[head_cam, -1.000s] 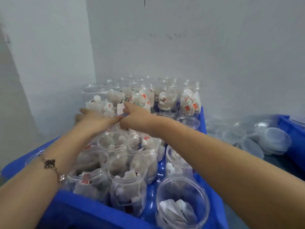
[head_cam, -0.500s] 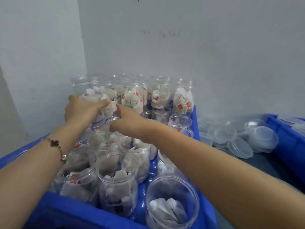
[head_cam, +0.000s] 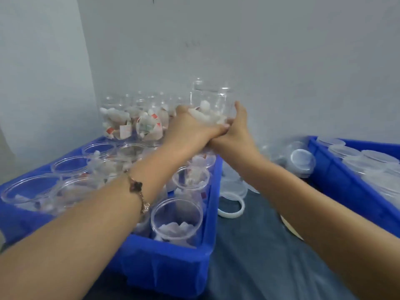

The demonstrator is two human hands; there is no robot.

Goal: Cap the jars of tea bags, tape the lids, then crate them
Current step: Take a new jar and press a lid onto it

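From the head view, we are gripping a clear jar of tea bags [head_cam: 211, 105] with both hands, left hand [head_cam: 190, 128] and right hand [head_cam: 237, 128] touching beneath it, above the far end of the blue crate [head_cam: 173, 263] of open jars. We are seeing red-marked tags, their writing unreadable. Loose lids [head_cam: 303, 159] are lying on the worktop [head_cam: 259, 267].

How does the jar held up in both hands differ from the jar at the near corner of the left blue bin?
The held jar is lifted above the others, gripped by the left hand and right hand; the near corner jar stands in the left blue bin, untouched. The held jar's tea bags are heaped higher; the near corner jar holds a shallow layer. Both are clear plastic, uncapped and hold white tea bags.
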